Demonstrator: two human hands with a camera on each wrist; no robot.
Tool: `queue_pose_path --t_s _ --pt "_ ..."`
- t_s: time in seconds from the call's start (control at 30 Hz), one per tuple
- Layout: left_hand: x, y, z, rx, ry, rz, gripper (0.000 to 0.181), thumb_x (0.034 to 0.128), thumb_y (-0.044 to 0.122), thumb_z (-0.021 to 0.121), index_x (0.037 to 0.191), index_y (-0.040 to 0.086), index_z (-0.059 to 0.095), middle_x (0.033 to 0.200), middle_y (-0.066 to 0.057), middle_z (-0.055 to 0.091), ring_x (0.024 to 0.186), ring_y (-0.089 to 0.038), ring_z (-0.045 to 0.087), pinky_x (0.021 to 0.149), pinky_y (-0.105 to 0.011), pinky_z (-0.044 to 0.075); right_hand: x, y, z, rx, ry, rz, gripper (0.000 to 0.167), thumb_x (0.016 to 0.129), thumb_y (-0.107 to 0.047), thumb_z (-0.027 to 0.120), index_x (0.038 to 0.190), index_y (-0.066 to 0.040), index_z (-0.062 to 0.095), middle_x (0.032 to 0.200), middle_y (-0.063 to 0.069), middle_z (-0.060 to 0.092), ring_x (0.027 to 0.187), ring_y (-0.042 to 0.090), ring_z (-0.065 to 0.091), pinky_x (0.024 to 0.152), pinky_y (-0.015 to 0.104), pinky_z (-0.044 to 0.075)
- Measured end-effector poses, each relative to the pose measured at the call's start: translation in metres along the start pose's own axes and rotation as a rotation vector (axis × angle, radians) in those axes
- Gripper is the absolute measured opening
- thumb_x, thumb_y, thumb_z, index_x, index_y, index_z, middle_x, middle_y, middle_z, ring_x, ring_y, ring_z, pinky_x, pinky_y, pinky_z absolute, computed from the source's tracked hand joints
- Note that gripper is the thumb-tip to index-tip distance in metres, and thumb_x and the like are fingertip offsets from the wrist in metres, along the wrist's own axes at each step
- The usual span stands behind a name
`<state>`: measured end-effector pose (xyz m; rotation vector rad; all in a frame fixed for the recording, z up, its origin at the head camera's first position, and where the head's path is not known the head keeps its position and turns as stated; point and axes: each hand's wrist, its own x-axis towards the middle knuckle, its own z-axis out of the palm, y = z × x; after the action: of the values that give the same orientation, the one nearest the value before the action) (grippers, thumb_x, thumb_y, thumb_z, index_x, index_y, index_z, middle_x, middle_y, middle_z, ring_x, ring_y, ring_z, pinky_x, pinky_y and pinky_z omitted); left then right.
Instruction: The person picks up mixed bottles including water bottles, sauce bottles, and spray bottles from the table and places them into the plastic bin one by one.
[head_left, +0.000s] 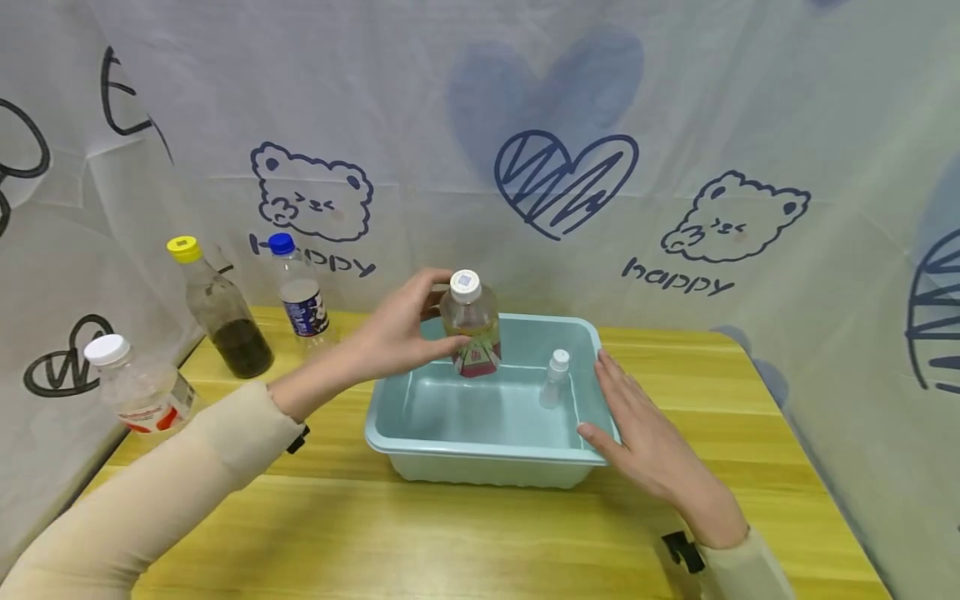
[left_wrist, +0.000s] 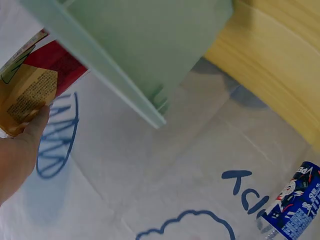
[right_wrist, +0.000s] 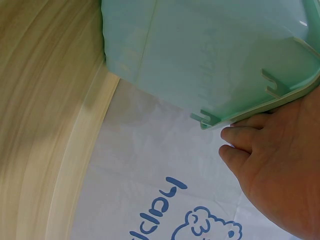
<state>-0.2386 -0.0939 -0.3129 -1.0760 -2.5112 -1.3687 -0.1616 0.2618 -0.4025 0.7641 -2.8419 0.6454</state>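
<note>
My left hand grips a clear bottle with a white cap and a red-green label, held upright above the left part of a light blue-green basin. In the left wrist view, fingers of the left hand lie on the bottle's label. A small bottle with a white cap stands inside the basin on the right. My right hand rests on the basin's right rim with its fingers straight; the right wrist view shows the hand against the rim from outside.
On the table at the left stand a yellow-capped bottle with dark liquid, a blue-capped bottle and a white-capped bottle with a red-white label. A printed cloth hangs behind the table.
</note>
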Motion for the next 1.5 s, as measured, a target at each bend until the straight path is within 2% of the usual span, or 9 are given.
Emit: queue_pose_path --t_s 0.27,0.53,0.73,0.93,1.1,1.3,1.5 --pt "0.008 -0.009 0.02 0.007 -0.075 -0.009 0.073 0.0841 -0.001 0.084 0.142 -0.002 0.039 0.136 -0.018 0.052 0.124 -0.033 0.063 0.105 -0.036 0.054 0.0 0.0 -0.001 0.008 -0.002 -0.005 0.084 0.107 -0.045 0.053 0.165 0.001 0.012 0.174 0.009 0.001 0.16 0.034 0.01 0.127 0.055 0.018" --pt "0.012 -0.02 0.034 0.003 -0.148 -0.029 0.072 0.0844 0.0 0.083 0.141 -0.003 0.04 0.138 -0.019 0.05 0.131 -0.037 0.057 0.107 -0.041 0.052 0.001 0.001 -0.001 0.002 0.004 -0.01 0.084 0.107 -0.045 0.054 0.165 0.001 0.013 0.174 0.01 0.003 0.159 0.034 0.011 0.127 0.054 0.019" --pt "0.016 -0.029 0.043 -0.008 -0.163 -0.015 0.068 0.0843 -0.001 0.082 0.138 -0.003 0.04 0.137 -0.02 0.046 0.13 -0.038 0.056 0.107 -0.043 0.052 0.0 0.001 0.0 -0.007 0.002 -0.003 0.085 0.107 -0.046 0.054 0.165 0.001 0.014 0.174 0.01 0.003 0.159 0.034 0.011 0.127 0.055 0.019" --pt "0.02 -0.039 0.053 0.006 -0.173 0.014 0.066 0.0841 0.0 0.083 0.136 -0.002 0.043 0.134 -0.019 0.045 0.127 -0.034 0.057 0.105 -0.039 0.054 0.0 0.002 0.0 -0.008 0.001 -0.001 0.085 0.106 -0.046 0.055 0.165 0.0 0.013 0.174 0.011 0.004 0.159 0.035 0.013 0.127 0.054 0.019" --pt "0.023 -0.042 0.058 0.06 -0.179 0.023 0.065 0.0852 0.005 0.084 0.139 0.0 0.048 0.132 -0.015 0.049 0.125 -0.029 0.058 0.103 -0.036 0.055 0.0 0.003 0.0 -0.011 0.002 0.001 0.085 0.106 -0.047 0.055 0.165 0.0 0.014 0.174 0.012 0.006 0.16 0.033 0.012 0.127 0.054 0.02" --pt "0.026 -0.042 0.06 0.111 -0.183 0.025 0.065 0.0858 0.007 0.085 0.142 0.001 0.053 0.133 -0.013 0.057 0.121 -0.028 0.061 0.097 -0.042 0.059 0.0 0.002 0.001 -0.008 -0.003 0.008 0.085 0.106 -0.048 0.054 0.165 -0.001 0.014 0.175 0.01 0.004 0.159 0.035 0.013 0.127 0.055 0.019" --pt "0.028 -0.042 0.064 0.126 -0.199 -0.002 0.065 0.0862 0.008 0.085 0.143 0.002 0.055 0.134 -0.012 0.059 0.122 -0.026 0.062 0.093 -0.029 0.059 -0.001 0.002 0.001 -0.007 0.002 0.005 0.085 0.106 -0.047 0.054 0.165 0.0 0.014 0.174 0.013 0.006 0.159 0.036 0.014 0.127 0.055 0.019"
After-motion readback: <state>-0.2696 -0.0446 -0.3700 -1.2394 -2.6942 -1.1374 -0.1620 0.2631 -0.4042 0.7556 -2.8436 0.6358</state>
